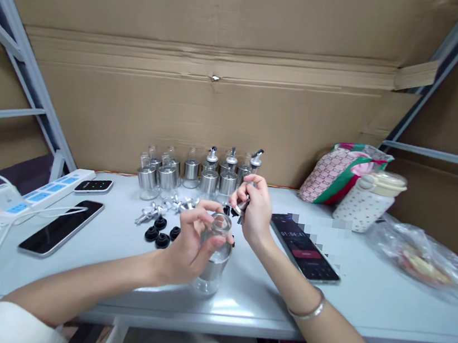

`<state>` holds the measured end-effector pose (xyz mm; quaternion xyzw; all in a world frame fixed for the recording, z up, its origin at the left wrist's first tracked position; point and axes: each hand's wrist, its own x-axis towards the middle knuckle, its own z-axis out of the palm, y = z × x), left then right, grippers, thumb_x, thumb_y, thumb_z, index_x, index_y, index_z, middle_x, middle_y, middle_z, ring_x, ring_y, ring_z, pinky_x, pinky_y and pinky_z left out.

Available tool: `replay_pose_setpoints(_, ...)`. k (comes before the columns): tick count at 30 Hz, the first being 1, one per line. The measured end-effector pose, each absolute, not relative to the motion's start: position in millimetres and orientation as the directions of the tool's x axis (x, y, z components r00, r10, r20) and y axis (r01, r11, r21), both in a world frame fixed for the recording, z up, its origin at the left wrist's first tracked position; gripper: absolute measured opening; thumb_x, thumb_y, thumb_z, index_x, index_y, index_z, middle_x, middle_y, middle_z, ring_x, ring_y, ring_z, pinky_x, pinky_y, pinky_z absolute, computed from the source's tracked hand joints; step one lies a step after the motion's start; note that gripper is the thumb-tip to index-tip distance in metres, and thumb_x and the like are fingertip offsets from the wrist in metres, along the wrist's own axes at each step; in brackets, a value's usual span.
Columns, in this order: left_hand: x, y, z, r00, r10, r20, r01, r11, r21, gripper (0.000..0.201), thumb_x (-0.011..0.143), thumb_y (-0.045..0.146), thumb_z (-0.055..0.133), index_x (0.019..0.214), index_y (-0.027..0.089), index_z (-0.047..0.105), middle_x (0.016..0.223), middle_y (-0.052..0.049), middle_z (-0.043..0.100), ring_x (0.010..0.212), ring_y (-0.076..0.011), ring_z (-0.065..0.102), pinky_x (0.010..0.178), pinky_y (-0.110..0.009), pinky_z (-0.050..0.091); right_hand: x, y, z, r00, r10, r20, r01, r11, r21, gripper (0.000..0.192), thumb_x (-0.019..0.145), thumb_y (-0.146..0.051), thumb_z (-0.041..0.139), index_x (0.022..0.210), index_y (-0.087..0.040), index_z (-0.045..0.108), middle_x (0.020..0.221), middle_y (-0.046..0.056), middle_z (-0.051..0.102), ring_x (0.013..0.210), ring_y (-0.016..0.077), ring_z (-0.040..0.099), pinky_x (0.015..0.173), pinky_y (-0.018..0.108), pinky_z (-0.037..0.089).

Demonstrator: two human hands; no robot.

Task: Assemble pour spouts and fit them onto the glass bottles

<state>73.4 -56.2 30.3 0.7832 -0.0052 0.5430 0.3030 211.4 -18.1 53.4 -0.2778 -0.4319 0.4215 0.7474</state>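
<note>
My left hand [189, 245] is closed round the neck of a glass bottle [212, 270] with a steel sleeve. The bottle stands near the table's front edge, its mouth uncovered. Just above and to the right, my right hand [256, 211] pinches a small metal-and-black pour spout [242, 205], mostly hidden by the fingers. Beyond my left hand lie loose metal spout parts [152, 211] and several black stoppers [152, 233]. Further back stand several steel-sleeved glass bottles [168, 176], some topped with a pour spout [232, 157].
On the left are a power strip [46, 192] with white cables, a small black-faced device [94, 186] and a phone [61, 228]. To the right lie another phone [303, 249], a patterned pouch [334, 174], a spotted tumbler [364, 203] and a plastic bag [432, 260]. Cardboard [220, 108] walls the back.
</note>
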Motion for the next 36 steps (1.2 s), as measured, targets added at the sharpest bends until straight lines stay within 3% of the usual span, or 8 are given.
replay_pose_setpoints(5, 69.3, -49.1, 18.5, 0.387, 0.345, 0.855, -0.294, -0.833, 0.469, 0.018, 0.098, 0.022, 0.038, 0.109, 0.031, 0.027, 0.114, -0.004, 0.035, 0.079, -0.0084, 0.062, 0.073, -0.03, 0.056, 204.0, -28.2, 54.5, 0.278, 0.8, 0.531, -0.291, 0.597, -0.748, 0.014, 0.084, -0.035, 0.053, 0.084, -0.024, 0.043, 0.055, -0.011, 0.035, 0.038, 0.0056, 0.036, 0.047, 0.023, 0.039)
replay_pose_setpoints(11, 67.4, -52.5, 16.0, 0.322, 0.621, 0.714, -0.141, -0.714, 0.685, 0.038, 0.088, 0.023, 0.057, 0.107, 0.028, 0.024, 0.109, -0.004, 0.042, 0.076, -0.0086, 0.058, 0.069, -0.026, 0.052, 188.6, -65.2, 83.6, 0.35, 0.621, 0.702, -0.169, 0.779, -0.604, 0.006, 0.089, -0.029, 0.049, 0.089, -0.028, 0.043, 0.07, -0.007, 0.043, 0.041, 0.005, 0.034, 0.059, 0.027, 0.048)
replay_pose_setpoints(15, 68.0, -55.8, 23.5, 0.389, 0.704, 0.594, -0.101, -0.609, 0.787, 0.046, 0.084, 0.022, 0.059, 0.114, 0.025, 0.024, 0.087, 0.0, 0.054, 0.078, -0.0117, 0.058, 0.072, -0.025, 0.048, 182.0, -78.3, 105.0, 0.182, 0.668, 0.722, -0.22, 0.743, -0.632, 0.009, 0.084, -0.019, 0.046, 0.088, -0.027, 0.042, 0.077, -0.005, 0.046, 0.041, 0.0038, 0.032, 0.052, 0.024, 0.047)
replay_pose_setpoints(19, 70.7, -58.0, 24.8, 0.324, 0.735, 0.595, -0.096, -0.601, 0.794, 0.048, 0.08, 0.024, 0.061, 0.111, 0.025, 0.024, 0.079, 0.004, 0.053, 0.067, -0.0093, 0.055, 0.067, -0.023, 0.045, 181.0, -73.2, 114.7, -0.114, 0.744, 0.659, -0.285, 0.611, -0.739, 0.016, 0.074, -0.01, 0.04, 0.081, -0.024, 0.044, 0.068, -0.007, 0.043, 0.037, 0.0022, 0.027, 0.047, 0.022, 0.045)
replay_pose_setpoints(22, 72.7, -58.9, 23.0, 0.298, 0.763, 0.574, -0.114, -0.568, 0.815, 0.045, 0.079, 0.026, 0.062, 0.101, 0.025, 0.023, 0.076, 0.006, 0.052, 0.063, -0.0084, 0.053, 0.064, -0.022, 0.044, 180.0, -64.2, 117.5, -0.194, 0.759, 0.622, -0.309, 0.555, -0.773, 0.017, 0.069, -0.008, 0.04, 0.078, -0.023, 0.044, 0.061, -0.009, 0.04, 0.036, 0.0017, 0.025, 0.045, 0.021, 0.042)
replay_pose_setpoints(28, 73.2, -56.8, 21.2, 0.276, 0.771, 0.574, -0.165, -0.55, 0.818, 0.042, 0.075, 0.024, 0.063, 0.091, 0.024, 0.025, 0.079, 0.005, 0.055, 0.065, -0.0093, 0.056, 0.059, -0.021, 0.045, 180.0, -49.9, 121.6, -0.465, 0.732, 0.498, -0.283, 0.411, -0.867, 0.011, 0.064, -0.009, 0.04, 0.065, -0.02, 0.043, 0.051, -0.008, 0.036, 0.034, 0.0021, 0.025, 0.036, 0.016, 0.022)
replay_pose_setpoints(31, 71.3, -54.4, 21.8, 0.311, 0.775, 0.55, -0.078, -0.556, 0.828, 0.031, 0.074, 0.026, 0.063, 0.091, 0.021, 0.037, 0.075, 0.001, 0.058, 0.066, -0.0115, 0.056, 0.061, -0.024, 0.046, 179.9, -45.7, 124.5, -0.614, 0.69, 0.383, -0.188, 0.343, -0.92, 0.012, 0.063, -0.01, 0.041, 0.056, -0.02, 0.038, 0.049, -0.007, 0.032, 0.036, 0.0023, 0.023, 0.036, 0.016, 0.02)
replay_pose_setpoints(36, 69.5, -51.0, 23.8, 0.417, 0.734, 0.536, -0.029, -0.579, 0.815, 0.011, 0.075, 0.024, 0.059, 0.08, 0.015, 0.057, 0.074, -0.004, 0.062, 0.068, -0.0139, 0.058, 0.062, -0.025, 0.047, 175.8, -40.9, 126.0, -0.717, 0.662, 0.22, -0.065, 0.251, -0.966, 0.015, 0.061, -0.008, 0.039, 0.053, -0.02, 0.035, 0.047, -0.008, 0.027, 0.037, 0.0023, 0.017, 0.038, 0.018, 0.028)
